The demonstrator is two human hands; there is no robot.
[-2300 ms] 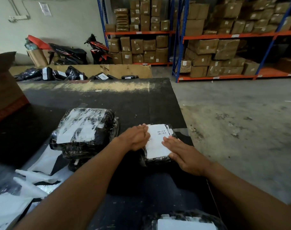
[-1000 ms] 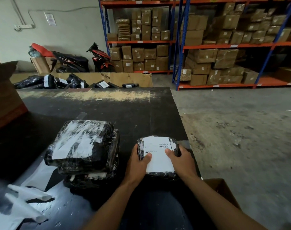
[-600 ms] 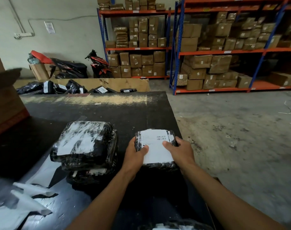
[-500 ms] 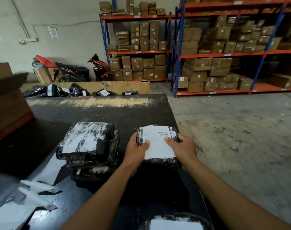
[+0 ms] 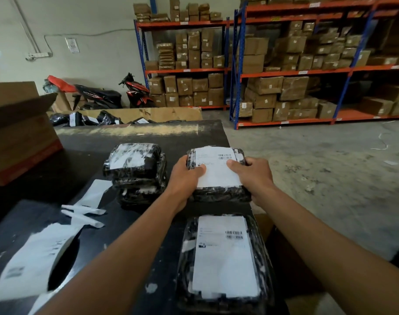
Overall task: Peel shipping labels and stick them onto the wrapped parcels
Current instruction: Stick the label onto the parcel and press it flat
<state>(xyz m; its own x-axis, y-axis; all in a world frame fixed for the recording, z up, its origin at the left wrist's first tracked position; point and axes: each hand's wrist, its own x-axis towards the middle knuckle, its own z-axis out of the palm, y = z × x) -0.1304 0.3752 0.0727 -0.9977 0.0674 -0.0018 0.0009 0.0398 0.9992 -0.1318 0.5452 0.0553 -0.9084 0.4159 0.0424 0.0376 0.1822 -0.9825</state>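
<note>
A black wrapped parcel (image 5: 219,194) with a white shipping label (image 5: 216,169) on top is held over the right side of the dark table (image 5: 148,133). My left hand (image 5: 185,176) grips its left edge, thumb on the label. My right hand (image 5: 253,176) grips the right edge, thumb on the label too. A second labelled parcel (image 5: 223,258) lies nearer to me, below the held one. To the left stands a stack of wrapped parcels (image 5: 137,173) with a wrinkled label on top.
A roll of labels (image 5: 34,258) and loose backing strips (image 5: 84,214) lie at the near left. An open cardboard box (image 5: 18,133) stands at the left edge. More black parcels (image 5: 91,119) lie in a box beyond the table. Shelving (image 5: 285,87) with cartons lines the back.
Earlier both hands pressed the label flat on the parcel. They then took it by its two sides and have lifted it off the table. The view has tilted down, showing the near parcel.
</note>
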